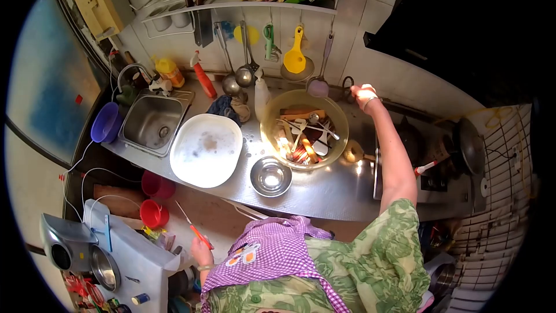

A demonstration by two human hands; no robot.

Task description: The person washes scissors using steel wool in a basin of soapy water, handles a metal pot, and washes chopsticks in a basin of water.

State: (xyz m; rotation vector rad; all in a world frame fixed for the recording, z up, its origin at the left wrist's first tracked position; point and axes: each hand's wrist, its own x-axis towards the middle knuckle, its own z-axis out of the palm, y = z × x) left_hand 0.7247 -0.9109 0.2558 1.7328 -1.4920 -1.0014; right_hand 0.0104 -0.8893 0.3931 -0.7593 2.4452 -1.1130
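Note:
My left hand (pixel 202 253), low on the left, is closed round an orange-handled knife (pixel 200 235) with its thin blade pointing up and left. My right hand (pixel 365 95) reaches to the wall side of the counter, its fingers pressed together beside a small dark ring-shaped item (pixel 348 84); what they hold, if anything, is too small to name. Left of that hand stands a large yellowish basin (pixel 344 122) filled with utensils and wooden pieces. A metal bowl (pixel 271 177) and a white basin (pixel 206 150) sit on the steel counter.
A sink (pixel 152 120) and a purple basin (pixel 106 123) are at the left. Ladles (pixel 230 85) and a yellow scoop (pixel 295 61) hang under the wall rack (pixel 243 4). On the right are a stove (pixel 433 183) and wok (pixel 468 146). Red buckets (pixel 154 213) stand below.

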